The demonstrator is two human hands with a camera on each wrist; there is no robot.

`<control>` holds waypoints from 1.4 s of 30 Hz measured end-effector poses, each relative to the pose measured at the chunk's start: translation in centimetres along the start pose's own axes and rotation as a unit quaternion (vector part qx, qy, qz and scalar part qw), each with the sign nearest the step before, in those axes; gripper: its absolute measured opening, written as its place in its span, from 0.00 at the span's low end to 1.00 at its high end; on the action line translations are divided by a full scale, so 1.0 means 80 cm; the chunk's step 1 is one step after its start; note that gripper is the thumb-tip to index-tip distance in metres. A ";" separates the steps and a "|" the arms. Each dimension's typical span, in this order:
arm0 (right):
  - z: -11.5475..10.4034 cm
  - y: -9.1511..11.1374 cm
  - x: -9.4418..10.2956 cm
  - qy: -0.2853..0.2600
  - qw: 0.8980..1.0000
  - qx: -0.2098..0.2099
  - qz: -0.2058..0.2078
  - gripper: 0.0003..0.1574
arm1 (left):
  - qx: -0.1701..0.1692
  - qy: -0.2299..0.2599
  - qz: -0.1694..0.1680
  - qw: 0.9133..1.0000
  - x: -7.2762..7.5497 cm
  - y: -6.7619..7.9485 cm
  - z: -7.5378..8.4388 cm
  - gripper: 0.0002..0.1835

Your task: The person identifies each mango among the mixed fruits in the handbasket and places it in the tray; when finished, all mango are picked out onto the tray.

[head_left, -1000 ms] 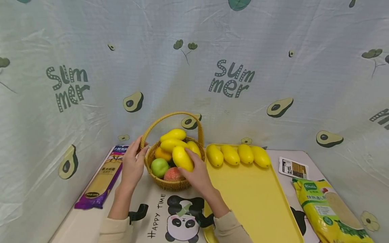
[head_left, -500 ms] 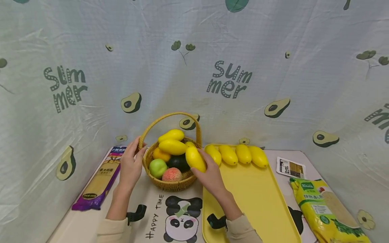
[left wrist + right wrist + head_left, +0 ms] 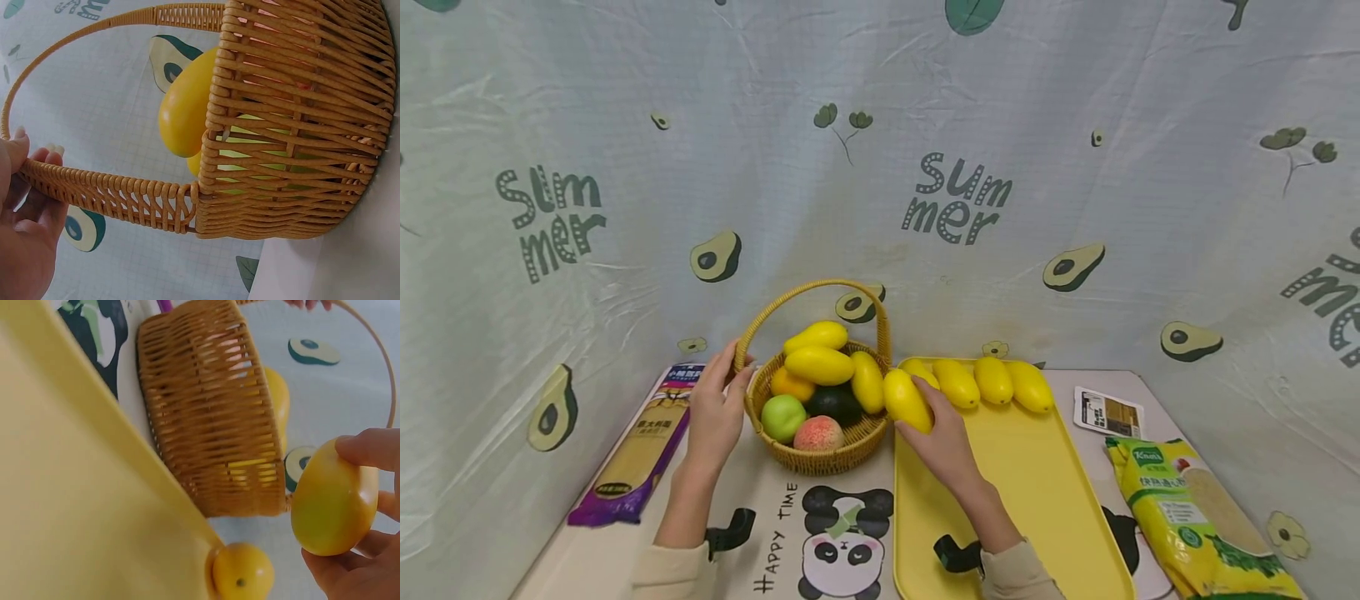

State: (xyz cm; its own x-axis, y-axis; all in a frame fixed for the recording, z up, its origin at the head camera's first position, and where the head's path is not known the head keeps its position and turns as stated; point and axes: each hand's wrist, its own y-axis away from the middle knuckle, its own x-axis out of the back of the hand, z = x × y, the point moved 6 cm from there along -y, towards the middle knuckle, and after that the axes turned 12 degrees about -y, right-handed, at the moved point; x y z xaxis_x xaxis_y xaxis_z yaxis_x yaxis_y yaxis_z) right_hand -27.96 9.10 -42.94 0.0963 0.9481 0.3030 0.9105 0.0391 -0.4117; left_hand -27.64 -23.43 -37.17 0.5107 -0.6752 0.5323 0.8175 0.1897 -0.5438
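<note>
While the left hand (image 3: 715, 408) holds the handle (image 3: 883, 335) of the basket (image 3: 820, 461), I have a yellow mango (image 3: 907, 402) in the right hand (image 3: 943, 433). The left fingers bend around the handle. The right fingers and thumb hold the mango from its sides, just beside the basket and near the edge of the tray (image 3: 1022, 492). From here, I cannot tell how high up it is.

I think the job is a bit more than half done. Four mangoes (image 3: 993, 381) already lie in a row at the far end of the tray, and the one in the right hand is not set down yet. Three more mangoes (image 3: 820, 365) are in the basket, so I guess those are the ones left.

The basket also has an orange (image 3: 791, 384), a green apple (image 3: 784, 418), a dark fruit (image 3: 835, 404) and a peach (image 3: 819, 434). I see none of those on the tray, so maybe they just stay put. I cannot be sure.
</note>
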 end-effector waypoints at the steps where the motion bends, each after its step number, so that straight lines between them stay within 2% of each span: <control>1: 0.002 0.001 0.002 0.003 1.000 0.001 0.001 0.43 | 0.001 0.000 0.000 1.000 0.000 0.000 0.000 0.24; 7: 0.013 0.006 0.014 0.028 0.999 -0.023 0.004 0.43 | 0.000 0.003 0.002 1.000 0.002 0.000 0.001 0.24; 15: 0.035 0.015 0.023 0.065 0.995 -0.069 -0.021 0.43 | 0.003 0.000 0.004 1.000 0.002 0.000 -0.001 0.23; 26: 0.056 0.025 0.017 0.103 0.990 -0.078 -0.059 0.42 | 0.007 -0.002 -0.001 1.000 0.001 0.000 -0.005 0.24; 34: 0.061 0.028 0.011 0.119 0.988 -0.080 -0.051 0.41 | 0.005 -0.001 0.000 1.000 -0.001 -0.001 -0.004 0.23; 42: 0.062 0.027 0.013 0.135 0.986 -0.088 -0.044 0.36 | 0.005 0.000 -0.003 1.000 -0.002 -0.001 -0.003 0.24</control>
State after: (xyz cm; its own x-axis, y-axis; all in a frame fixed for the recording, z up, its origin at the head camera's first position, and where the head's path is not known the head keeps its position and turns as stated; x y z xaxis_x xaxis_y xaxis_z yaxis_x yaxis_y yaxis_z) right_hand -27.87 11.72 -47.79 0.0951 0.8241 0.5583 0.9737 0.0397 -0.2243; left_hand -27.86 -23.48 -37.35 0.5057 -0.6762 0.5358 0.8231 0.1922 -0.5344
